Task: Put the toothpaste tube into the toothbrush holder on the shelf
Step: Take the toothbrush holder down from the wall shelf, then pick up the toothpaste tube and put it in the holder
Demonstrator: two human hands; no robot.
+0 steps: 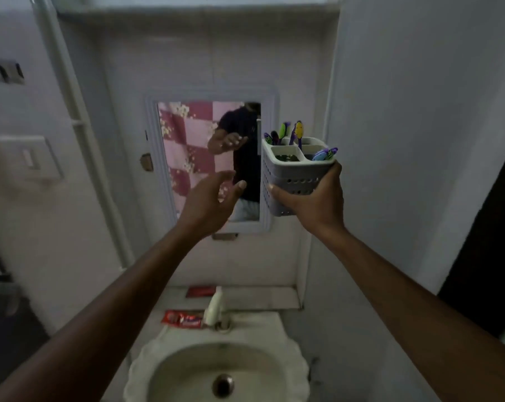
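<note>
My right hand [312, 201] grips a grey perforated toothbrush holder [292, 172] from below and holds it up in the air beside the mirror. Several coloured toothbrushes [296, 133] stick out of its compartments. My left hand [213, 198] is raised in front of the mirror, fingers apart and empty, a short way left of the holder. The red toothpaste tube [183, 319] lies flat on the back rim of the sink, far below both hands. A tiled shelf ledge [263, 297] runs along the wall behind the sink.
A white-framed mirror [210, 158] hangs on the tiled wall. A white basin [216, 369] sits below, with a white bottle [215, 307] at the tap and a red pack [202, 291] on the ledge. A pipe runs down the left wall.
</note>
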